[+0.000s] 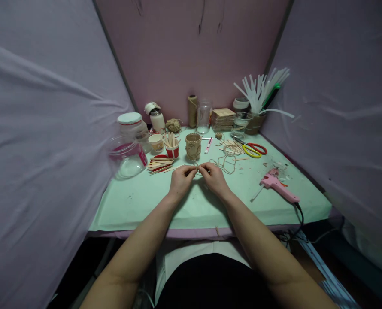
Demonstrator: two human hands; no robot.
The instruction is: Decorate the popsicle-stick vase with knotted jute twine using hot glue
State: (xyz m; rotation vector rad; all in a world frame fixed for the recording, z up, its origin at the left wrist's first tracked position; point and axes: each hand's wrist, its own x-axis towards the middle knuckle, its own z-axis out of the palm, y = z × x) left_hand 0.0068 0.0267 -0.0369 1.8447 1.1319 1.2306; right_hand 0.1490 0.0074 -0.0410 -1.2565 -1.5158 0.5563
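Left hand and right hand together, pinching twine; brown cup just beyond; pink glue gun right.

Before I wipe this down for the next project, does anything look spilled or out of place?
Yes: small scraps lie scattered beside the pink glue gun, like unswept litter. Dark specks mark the pale green cloth at left; stains or crumbs, I can't tell.
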